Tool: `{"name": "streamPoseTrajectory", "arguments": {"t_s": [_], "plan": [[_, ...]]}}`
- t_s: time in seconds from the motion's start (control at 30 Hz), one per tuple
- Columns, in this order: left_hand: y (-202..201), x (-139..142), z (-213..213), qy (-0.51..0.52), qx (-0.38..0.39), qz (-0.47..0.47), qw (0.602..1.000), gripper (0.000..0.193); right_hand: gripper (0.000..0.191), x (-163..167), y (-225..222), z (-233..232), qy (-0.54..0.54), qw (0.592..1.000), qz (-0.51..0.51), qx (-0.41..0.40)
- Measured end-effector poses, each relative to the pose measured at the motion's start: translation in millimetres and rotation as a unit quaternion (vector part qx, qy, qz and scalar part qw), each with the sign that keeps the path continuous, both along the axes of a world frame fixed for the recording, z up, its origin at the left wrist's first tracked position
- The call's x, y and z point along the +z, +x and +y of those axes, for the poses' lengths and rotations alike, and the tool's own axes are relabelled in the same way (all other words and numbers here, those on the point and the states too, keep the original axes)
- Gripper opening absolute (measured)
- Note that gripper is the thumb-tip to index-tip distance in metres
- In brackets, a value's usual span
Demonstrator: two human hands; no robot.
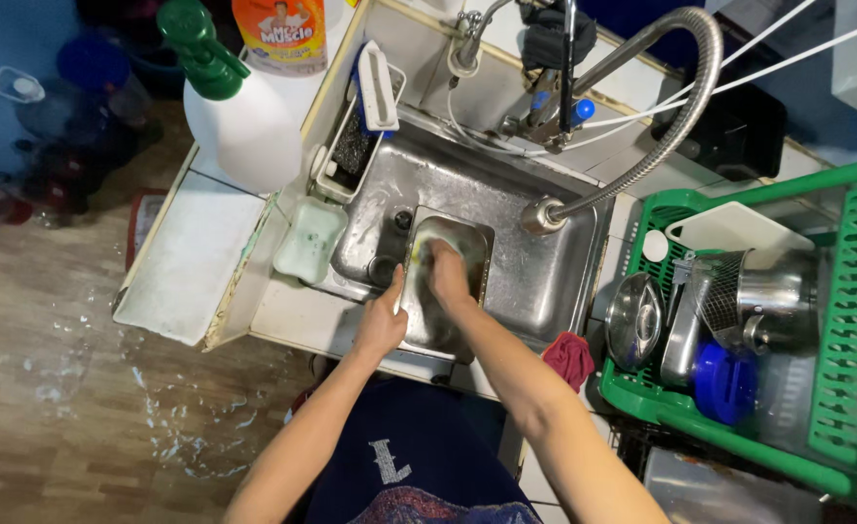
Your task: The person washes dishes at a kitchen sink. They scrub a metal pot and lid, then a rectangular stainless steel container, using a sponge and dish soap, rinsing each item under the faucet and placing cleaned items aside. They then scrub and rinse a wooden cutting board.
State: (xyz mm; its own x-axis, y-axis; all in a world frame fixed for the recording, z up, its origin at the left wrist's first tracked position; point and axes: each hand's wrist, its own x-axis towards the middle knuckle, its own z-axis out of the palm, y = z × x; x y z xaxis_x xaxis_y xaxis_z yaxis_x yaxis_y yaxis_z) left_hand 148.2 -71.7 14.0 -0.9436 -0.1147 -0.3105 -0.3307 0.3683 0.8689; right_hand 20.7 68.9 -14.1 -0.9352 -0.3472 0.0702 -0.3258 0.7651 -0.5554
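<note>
A rectangular stainless-steel tray [445,281] is stood in the steel sink [545,281], long axis toward the near rim; its left edge is clasped by the left hand [382,325]; the right hand [448,277], nearer its middle, is pressed closed on a yellow sponge [419,254].

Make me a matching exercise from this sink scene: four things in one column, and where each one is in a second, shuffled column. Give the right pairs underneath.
Things:
1. metal tray
2. red cloth
3. blue lid
4. white spray bottle

Places:
A. in the green dish rack
B. on the counter, left of the sink
C. in the sink, between the left hand and the right hand
D. on the counter edge, between sink and rack

Pairs: 1-C, 2-D, 3-A, 4-B
</note>
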Motion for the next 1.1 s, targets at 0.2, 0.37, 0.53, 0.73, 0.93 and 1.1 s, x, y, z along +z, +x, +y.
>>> {"name": "streamPoseTrajectory", "arguments": {"t_s": [0.2,0.37,0.53,0.73,0.93,1.1], "plan": [[1,-3,6,-0.005,0.037,0.027,0.999,0.082,0.025,1,40,2,-0.071,0.956,-0.282,-0.025],[-1,-6,11,-0.01,0.052,0.026,0.998,0.081,0.03,1,57,24,0.279,0.935,-0.124,0.182],[1,-12,8,-0.013,0.02,0.033,0.999,0.083,0.032,-5,15,19,0.358,0.925,-0.01,0.129],[-3,-14,6,-0.003,0.018,0.048,0.999,0.084,0.043,-4,2,-3,-0.071,0.997,0.021,0.0],[-2,-7,11,0.026,0.046,0.014,0.999,0.073,0.061,-9,60,7,-0.075,0.958,-0.276,0.001],[-1,-18,20,0.043,0.076,0.148,0.985,0.062,0.053,-15,74,31,-0.113,0.902,-0.405,0.098]]}}
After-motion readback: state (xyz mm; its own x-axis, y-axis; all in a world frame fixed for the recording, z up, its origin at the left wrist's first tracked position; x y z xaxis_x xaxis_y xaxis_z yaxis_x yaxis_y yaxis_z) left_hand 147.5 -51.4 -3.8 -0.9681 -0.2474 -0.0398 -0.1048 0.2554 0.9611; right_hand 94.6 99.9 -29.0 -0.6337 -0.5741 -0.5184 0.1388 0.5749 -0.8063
